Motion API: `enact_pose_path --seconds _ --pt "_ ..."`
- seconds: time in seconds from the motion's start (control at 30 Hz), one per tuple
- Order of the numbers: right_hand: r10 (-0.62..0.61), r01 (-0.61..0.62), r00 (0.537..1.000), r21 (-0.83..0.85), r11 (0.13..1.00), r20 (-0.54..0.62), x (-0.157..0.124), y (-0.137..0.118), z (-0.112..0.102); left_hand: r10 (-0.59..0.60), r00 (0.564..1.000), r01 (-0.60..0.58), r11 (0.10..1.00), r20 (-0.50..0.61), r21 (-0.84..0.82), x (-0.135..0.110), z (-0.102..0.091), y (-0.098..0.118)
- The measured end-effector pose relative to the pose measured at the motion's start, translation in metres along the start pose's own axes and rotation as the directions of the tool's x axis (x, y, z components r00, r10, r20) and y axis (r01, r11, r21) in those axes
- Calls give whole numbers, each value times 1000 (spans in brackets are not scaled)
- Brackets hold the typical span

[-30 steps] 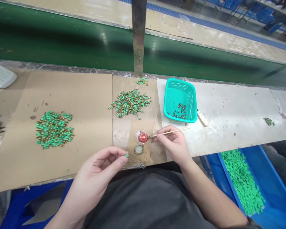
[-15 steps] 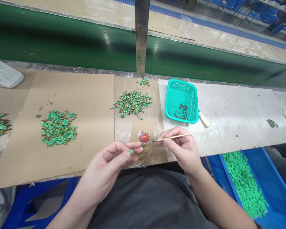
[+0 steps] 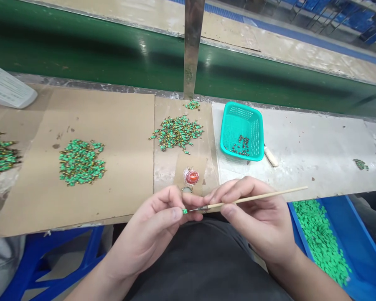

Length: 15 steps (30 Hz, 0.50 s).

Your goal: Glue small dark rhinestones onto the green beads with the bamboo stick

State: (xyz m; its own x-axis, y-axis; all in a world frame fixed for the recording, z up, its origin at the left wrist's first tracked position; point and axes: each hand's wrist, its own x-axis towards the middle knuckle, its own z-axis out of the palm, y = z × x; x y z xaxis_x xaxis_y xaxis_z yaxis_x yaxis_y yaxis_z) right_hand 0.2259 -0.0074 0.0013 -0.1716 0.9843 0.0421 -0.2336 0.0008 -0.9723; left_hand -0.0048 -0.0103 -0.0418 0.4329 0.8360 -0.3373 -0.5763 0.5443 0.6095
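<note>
My left hand (image 3: 158,225) pinches a tiny green piece (image 3: 184,211) between thumb and forefinger; its exact kind is too small to make out. Held like a pen in my right hand (image 3: 253,217) is a thin paintbrush (image 3: 263,195), its dark tip pointing left and almost at the green piece. I cannot tell whether they touch. Just beyond my fingers, a small round container of red paint (image 3: 192,177) sits on a cardboard square. A small round item with a beaded rim (image 3: 187,190) lies nearer, partly hidden by my left fingers.
Piles of small green-and-gold pieces (image 3: 83,162) (image 3: 178,131) lie on the cardboard. Right of centre stands a turquoise basket (image 3: 224,144) with dark bits, a pale-handled tool (image 3: 271,156) beside it. A blue bin (image 3: 363,246) of green pieces is lower right. A metal post (image 3: 192,50) rises behind.
Both hands have come closer to my body and together. The brush tip has moved from near the red paint to beside the green piece. The view has shifted slightly.
</note>
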Motion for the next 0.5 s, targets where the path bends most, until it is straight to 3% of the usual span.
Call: enact_pose_path --seconds 0.5 --pt "-44 48 997 -56 997 69 0 -3 3 3 1000 -3 1000 -6 0 -1 1 0"
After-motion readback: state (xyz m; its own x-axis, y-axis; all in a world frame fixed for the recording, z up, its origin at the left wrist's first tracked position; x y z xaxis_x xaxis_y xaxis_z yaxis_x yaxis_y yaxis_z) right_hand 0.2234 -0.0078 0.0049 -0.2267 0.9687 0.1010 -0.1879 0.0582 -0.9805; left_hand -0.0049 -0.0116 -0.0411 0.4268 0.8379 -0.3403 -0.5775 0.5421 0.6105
